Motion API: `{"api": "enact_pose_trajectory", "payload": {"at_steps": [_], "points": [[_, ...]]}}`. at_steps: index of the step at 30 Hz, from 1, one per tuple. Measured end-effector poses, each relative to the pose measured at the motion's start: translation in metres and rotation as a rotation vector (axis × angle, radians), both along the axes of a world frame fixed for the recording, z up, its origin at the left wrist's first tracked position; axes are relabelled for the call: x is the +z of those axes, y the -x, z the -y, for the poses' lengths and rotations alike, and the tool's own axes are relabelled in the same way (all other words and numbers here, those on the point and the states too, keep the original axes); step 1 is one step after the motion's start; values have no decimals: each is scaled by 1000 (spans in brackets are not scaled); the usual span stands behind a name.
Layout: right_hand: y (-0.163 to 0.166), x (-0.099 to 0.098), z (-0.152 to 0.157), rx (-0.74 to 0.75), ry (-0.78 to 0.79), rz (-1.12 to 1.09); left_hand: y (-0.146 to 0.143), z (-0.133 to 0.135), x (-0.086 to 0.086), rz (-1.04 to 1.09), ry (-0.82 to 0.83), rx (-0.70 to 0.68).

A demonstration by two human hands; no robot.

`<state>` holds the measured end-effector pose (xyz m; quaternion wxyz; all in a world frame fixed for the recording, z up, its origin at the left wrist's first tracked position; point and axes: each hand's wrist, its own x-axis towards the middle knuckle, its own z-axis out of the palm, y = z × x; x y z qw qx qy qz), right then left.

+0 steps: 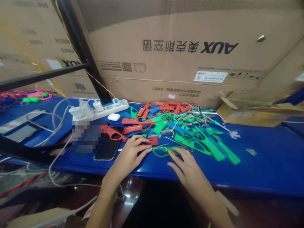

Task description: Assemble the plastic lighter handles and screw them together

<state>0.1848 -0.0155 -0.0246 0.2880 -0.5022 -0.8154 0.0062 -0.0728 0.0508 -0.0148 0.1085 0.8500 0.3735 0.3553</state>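
My left hand (133, 152) lies on the blue table (261, 164) with fingers stretched toward a thin metal wire spring and a red plastic handle piece (149, 141). My right hand (185, 164) rests beside it, fingertips touching a green plastic handle piece (163, 152). Both hands look flat, gripping nothing firmly. Behind them lies a heap of red, green and blue plastic handle pieces (180, 126) mixed with wire springs.
A black phone (108, 147) lies left of my left hand, with a white earbud case (114, 117) and a white power strip (99, 107) with chargers and cables behind. Large cardboard boxes (190, 57) wall the back. A black metal frame (78, 47) crosses at left.
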Motion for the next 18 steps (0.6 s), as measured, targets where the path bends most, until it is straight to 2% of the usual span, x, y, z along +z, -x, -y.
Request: {"api": "enact_pose_trajectory", "payload": {"at_steps": [12,18], "points": [[4,-3,2,-42,-5,-149,0,3,2,-32,18,2],[5,-7,4,-138,-48,-304,0,4,4,-69,28,1]]}}
